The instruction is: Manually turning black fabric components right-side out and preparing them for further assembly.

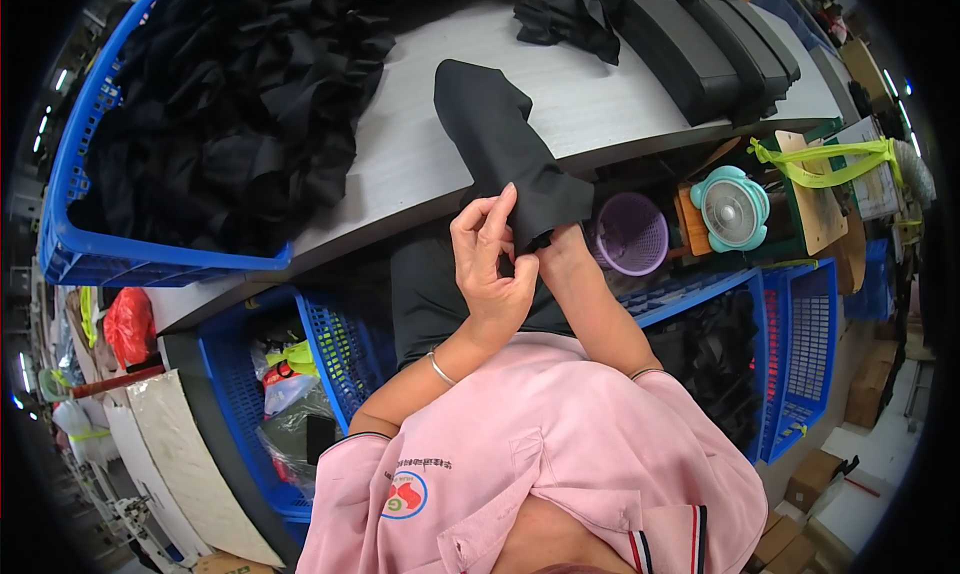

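- Left hand (492, 264) pinches the lower end of the black cloth piece (505, 144); right hand (560, 249) mostly hidden inside it, grip can't tell.
- Cloth drapes over counter (400, 164) front edge, near blue basket (70, 224).
- Risk: w/ a loose pinch it may slide off the edge.

Bench (420, 164): pale grey woodgrain top. On it we list a blue crate (75, 174) of black cloth at the left end, a black fabric piece (495, 134) overhanging the near edge, a crumpled black cloth (565, 19) at the far edge, and black flat stacks (710, 49) at the right end.
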A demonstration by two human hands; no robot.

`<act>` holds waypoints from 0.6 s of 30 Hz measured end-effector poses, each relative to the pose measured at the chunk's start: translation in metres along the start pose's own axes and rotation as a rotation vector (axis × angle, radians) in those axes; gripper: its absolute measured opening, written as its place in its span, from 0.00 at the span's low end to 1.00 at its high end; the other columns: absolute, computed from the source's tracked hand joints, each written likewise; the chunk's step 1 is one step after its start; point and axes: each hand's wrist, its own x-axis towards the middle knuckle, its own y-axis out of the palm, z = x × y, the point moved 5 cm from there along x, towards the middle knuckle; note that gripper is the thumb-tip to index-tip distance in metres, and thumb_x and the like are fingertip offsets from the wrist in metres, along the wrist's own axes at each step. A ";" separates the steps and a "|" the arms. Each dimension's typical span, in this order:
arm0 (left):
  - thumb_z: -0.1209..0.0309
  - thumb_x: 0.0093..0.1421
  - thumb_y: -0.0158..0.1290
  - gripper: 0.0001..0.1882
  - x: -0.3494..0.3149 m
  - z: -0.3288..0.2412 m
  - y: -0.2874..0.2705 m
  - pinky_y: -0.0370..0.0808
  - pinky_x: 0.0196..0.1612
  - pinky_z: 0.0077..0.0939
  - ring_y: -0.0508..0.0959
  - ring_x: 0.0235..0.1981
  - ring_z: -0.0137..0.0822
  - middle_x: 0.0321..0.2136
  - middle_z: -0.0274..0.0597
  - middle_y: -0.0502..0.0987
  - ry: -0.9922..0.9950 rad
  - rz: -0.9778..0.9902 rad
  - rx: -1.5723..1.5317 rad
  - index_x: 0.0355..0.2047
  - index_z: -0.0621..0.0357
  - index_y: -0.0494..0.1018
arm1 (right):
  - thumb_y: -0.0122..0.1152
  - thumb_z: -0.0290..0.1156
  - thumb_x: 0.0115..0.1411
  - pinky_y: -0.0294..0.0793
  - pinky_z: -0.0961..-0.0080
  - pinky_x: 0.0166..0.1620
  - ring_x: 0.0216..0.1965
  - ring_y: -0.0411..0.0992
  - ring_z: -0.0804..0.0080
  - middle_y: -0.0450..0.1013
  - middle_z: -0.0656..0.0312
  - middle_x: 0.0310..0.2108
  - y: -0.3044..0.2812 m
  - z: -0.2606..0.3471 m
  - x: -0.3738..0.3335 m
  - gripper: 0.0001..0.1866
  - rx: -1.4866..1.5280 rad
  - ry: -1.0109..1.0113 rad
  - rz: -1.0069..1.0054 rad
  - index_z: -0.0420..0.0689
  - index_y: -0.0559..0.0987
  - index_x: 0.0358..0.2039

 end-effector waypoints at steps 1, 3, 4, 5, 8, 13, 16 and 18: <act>0.92 0.42 0.49 0.41 0.000 0.001 -0.001 0.74 0.32 0.18 0.71 0.36 0.28 0.51 0.43 0.67 -0.001 0.002 0.001 0.60 0.55 0.72 | 0.54 0.40 0.64 0.77 0.70 0.26 0.27 0.74 0.66 0.75 0.58 0.32 0.003 -0.002 0.000 0.14 0.002 0.000 -0.001 0.43 0.76 0.40; 0.93 0.42 0.48 0.41 0.003 0.002 -0.003 0.71 0.33 0.14 0.68 0.35 0.23 0.53 0.42 0.64 0.048 0.035 0.024 0.61 0.59 0.70 | 0.53 0.41 0.65 0.78 0.70 0.27 0.28 0.75 0.65 0.75 0.57 0.32 0.004 0.002 0.001 0.15 -0.097 -0.131 -0.143 0.42 0.76 0.40; 0.93 0.42 0.48 0.41 0.005 0.003 -0.004 0.71 0.33 0.14 0.68 0.35 0.23 0.53 0.42 0.64 0.049 0.029 0.029 0.61 0.59 0.70 | 0.53 0.41 0.65 0.78 0.70 0.27 0.28 0.75 0.65 0.75 0.57 0.32 0.004 0.001 0.002 0.15 -0.098 -0.125 -0.139 0.42 0.76 0.40; 0.92 0.44 0.49 0.40 0.007 0.002 -0.005 0.71 0.34 0.15 0.69 0.36 0.24 0.53 0.43 0.65 0.058 0.041 -0.026 0.62 0.61 0.69 | 0.54 0.42 0.65 0.79 0.69 0.29 0.30 0.76 0.64 0.76 0.56 0.34 0.003 0.004 0.003 0.15 -0.147 -0.167 -0.111 0.42 0.77 0.41; 0.89 0.49 0.50 0.36 0.012 0.003 -0.013 0.72 0.37 0.17 0.70 0.38 0.26 0.55 0.45 0.65 0.073 0.097 -0.095 0.62 0.64 0.68 | 0.53 0.41 0.66 0.80 0.66 0.35 0.35 0.76 0.62 0.76 0.56 0.38 -0.002 0.015 0.008 0.16 -0.201 -0.281 -0.077 0.42 0.77 0.42; 0.83 0.55 0.52 0.27 0.025 0.028 -0.022 0.76 0.39 0.23 0.75 0.31 0.32 0.43 0.48 0.78 0.095 -0.011 0.160 0.58 0.61 0.74 | 0.57 0.37 0.66 0.75 0.64 0.53 0.51 0.73 0.61 0.74 0.54 0.49 -0.036 0.014 0.029 0.20 -0.238 -0.458 -0.344 0.41 0.73 0.55; 0.82 0.62 0.47 0.21 0.020 0.073 -0.027 0.77 0.35 0.22 0.75 0.29 0.25 0.33 0.39 0.80 -0.248 -0.057 0.057 0.55 0.63 0.76 | 0.57 0.31 0.66 0.68 0.64 0.60 0.56 0.69 0.58 0.72 0.53 0.54 -0.038 0.020 0.033 0.19 -1.716 -0.896 -0.148 0.38 0.73 0.56; 0.78 0.67 0.43 0.18 0.007 0.115 -0.035 0.77 0.31 0.21 0.73 0.26 0.20 0.28 0.31 0.78 -0.553 -0.129 -0.142 0.53 0.65 0.77 | 0.56 0.26 0.64 0.71 0.65 0.51 0.48 0.73 0.57 0.76 0.53 0.44 -0.022 0.018 0.033 0.10 -1.571 -0.717 0.032 0.37 0.77 0.44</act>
